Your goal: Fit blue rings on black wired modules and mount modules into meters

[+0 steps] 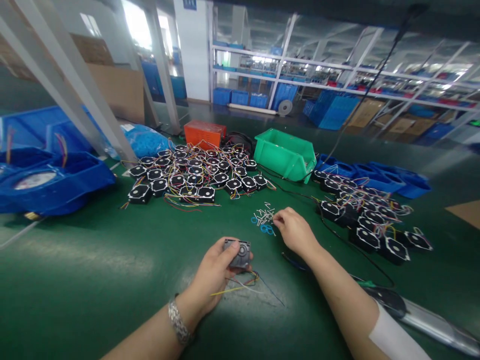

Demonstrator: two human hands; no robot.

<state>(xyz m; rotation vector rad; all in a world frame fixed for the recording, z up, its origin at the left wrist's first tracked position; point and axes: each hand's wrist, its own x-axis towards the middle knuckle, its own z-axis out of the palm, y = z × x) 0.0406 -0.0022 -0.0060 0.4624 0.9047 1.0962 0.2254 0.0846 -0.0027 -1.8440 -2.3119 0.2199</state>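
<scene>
My left hand (219, 265) grips a small square dark motor (240, 252), its thumb lying on the top face beside a round boss. Thin yellow, white, red and blue wires (251, 286) trail from the motor over the green table. To the right, my right hand (294, 230) is closed in a pinch at the edge of a loose pile of screws (264, 216). Whatever is between those fingertips is too small to make out. A few blue rings (266, 229) lie against the near side of the screws.
Many wired motors (195, 175) cover the table's far side, with another group (367, 215) at right. Behind stand a green bin (283, 155) and an orange box (204, 134). Blue bins (56, 185) are at left. An electric screwdriver (423, 315) lies front right; a black cable crosses nearby.
</scene>
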